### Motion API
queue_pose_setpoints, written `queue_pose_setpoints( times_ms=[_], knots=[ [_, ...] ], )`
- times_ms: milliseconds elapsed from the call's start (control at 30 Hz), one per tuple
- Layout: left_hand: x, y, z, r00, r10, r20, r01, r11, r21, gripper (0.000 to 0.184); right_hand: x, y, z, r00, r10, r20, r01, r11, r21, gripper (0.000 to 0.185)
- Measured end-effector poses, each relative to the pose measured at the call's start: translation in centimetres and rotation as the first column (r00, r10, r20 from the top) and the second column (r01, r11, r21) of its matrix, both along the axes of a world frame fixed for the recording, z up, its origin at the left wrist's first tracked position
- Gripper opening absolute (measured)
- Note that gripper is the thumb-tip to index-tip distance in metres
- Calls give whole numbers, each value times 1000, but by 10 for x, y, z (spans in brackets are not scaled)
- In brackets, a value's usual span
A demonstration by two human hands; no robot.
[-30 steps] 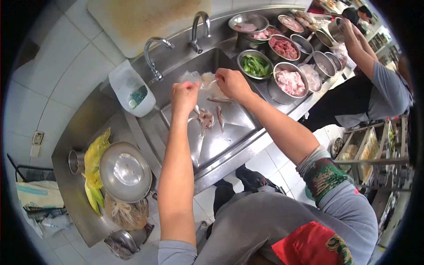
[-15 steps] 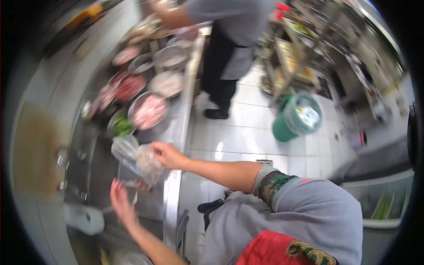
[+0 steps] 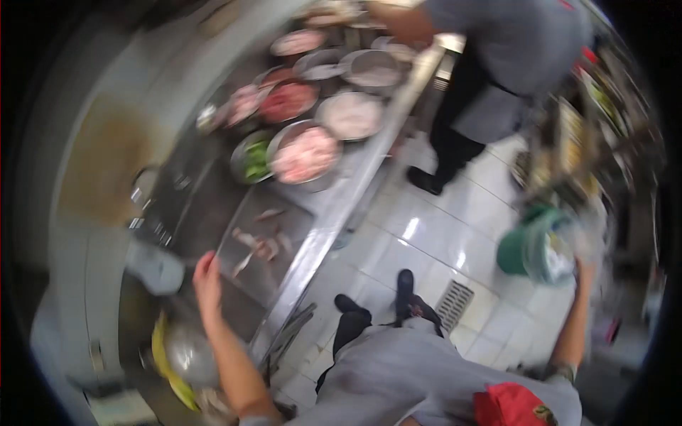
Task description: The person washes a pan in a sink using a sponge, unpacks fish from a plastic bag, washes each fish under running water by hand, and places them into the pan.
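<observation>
My left hand (image 3: pixel 207 280) is raised over the near side of the metal sink (image 3: pixel 245 302), its fingers loosely apart with nothing in them. Small pale and brown scraps (image 3: pixel 264 247) lie on the sink's bottom, beyond that hand. Far to the right, my right hand (image 3: pixel 585 270) is stretched out beside the green bin (image 3: pixel 517 250). It grips a clear plastic bag (image 3: pixel 581 231), smeared by motion, at the bin's right edge; the fingers are partly blurred. White waste (image 3: pixel 558 254) shows inside the bin.
Bowls of pink meat (image 3: pixel 305 153), red meat (image 3: pixel 288 101) and green vegetables (image 3: pixel 256 160) crowd the counter beyond the sink. A co-worker (image 3: pixel 490 78) stands on the tiled floor at the counter's far end. A floor drain (image 3: pixel 455 304) lies by my feet; shelving (image 3: pixel 579 145) stands right.
My right hand has swung from above the sink to the bin on the right, taking the clear plastic bag along. My left hand stays over the sink. The view has turned right.
</observation>
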State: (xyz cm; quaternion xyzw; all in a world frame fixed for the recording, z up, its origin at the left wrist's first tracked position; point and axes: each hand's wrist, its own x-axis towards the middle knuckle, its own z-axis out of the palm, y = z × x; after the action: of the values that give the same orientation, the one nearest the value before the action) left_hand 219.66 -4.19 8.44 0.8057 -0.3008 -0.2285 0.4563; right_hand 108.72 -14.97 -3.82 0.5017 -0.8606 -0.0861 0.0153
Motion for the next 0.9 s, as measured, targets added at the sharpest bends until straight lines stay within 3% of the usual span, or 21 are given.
queue_pose_setpoints(
  times_ms=[33, 67, 100, 133, 167, 200, 267, 333, 367, 433, 500, 533, 600, 633, 700, 767, 800, 833, 900],
  knots=[
    [3, -13, 1, 1000, 22, 22, -20, 997, -69, 31, 6, -2, 10, 963, -225, 149, 252, 946, -204, 89],
    [18, -24, 0, 1000, -3, 17, 4, 998, -63, 32, -5, 7, -4, 961, -193, 196, 248, 917, -313, 85],
    [33, -42, -6, 998, 62, -9, -63, 993, -97, 37, -27, 13, -40, 997, -81, -5, 72, 911, -407, 73],
    [45, -63, -4, 978, 178, 110, -165, 979, -117, 47, 33, 7, -18, 931, -95, 352, 218, 918, -330, 69],
    [59, -84, 3, 942, 249, 226, -217, 964, -154, 53, 92, 1, 2, 752, -173, 636, 378, 904, -201, 66],
    [75, -106, 8, 893, 305, 331, -255, 949, -186, 60, 116, 13, -12, 711, -147, 688, 418, 874, -246, 63],
    [112, -153, -3, 691, 265, 673, -344, 939, -16, 71, 164, 19, -15, 743, -107, 660, 283, 944, -167, 59],
    [141, -196, 3, 834, 160, 528, -309, 928, 207, 74, 241, 13, 3, 680, -107, 726, 247, 965, -89, 56],
    [169, -211, -7, 860, 200, 469, -333, 917, 219, 72, 294, 9, 21, 647, -112, 754, 227, 973, -50, 54],
    [218, -236, -48, 902, 260, 344, -359, 895, 266, 70, 410, 0, 72, 573, 93, 815, -16, 995, -103, 44],
    [245, -248, -74, 946, 310, 94, -323, 925, 199, 64, 535, -11, 125, 452, 285, 845, -242, 951, -191, 34],
    [245, -245, -81, 935, 343, -91, -334, 937, 104, 62, 596, -13, 148, 359, 302, 883, -268, 940, -213, 31],
    [230, -232, -84, 800, 339, -495, -450, 885, -121, 57, 695, -20, 171, 139, 280, 950, -324, 919, -224, 28],
    [218, -225, -79, 680, 263, -684, -547, 804, -235, 55, 730, -28, 167, 90, 312, 946, -448, 861, -242, 28],
    [206, -219, -79, 573, 139, -808, -619, 720, -315, 53, 813, -49, 160, 16, 400, 916, -687, 670, -281, 26],
    [185, -210, -92, 422, 20, -907, -705, 636, -314, 50, 900, -77, 125, -67, 215, 974, -715, 671, -197, 22],
    [171, -204, -104, 325, -33, -945, -750, 600, -279, 49, 935, -98, 70, -70, 333, 940, -779, 571, -260, 26],
    [156, -197, -108, 295, -7, -956, -736, 636, -231, 43, 975, -111, 49, -34, 537, 843, -859, 415, -299, 29],
    [141, -185, -123, 307, 80, -948, -680, 716, -160, 31, 1044, -133, -29, 29, 631, 776, -932, 297, -207, 27]
  ],
)
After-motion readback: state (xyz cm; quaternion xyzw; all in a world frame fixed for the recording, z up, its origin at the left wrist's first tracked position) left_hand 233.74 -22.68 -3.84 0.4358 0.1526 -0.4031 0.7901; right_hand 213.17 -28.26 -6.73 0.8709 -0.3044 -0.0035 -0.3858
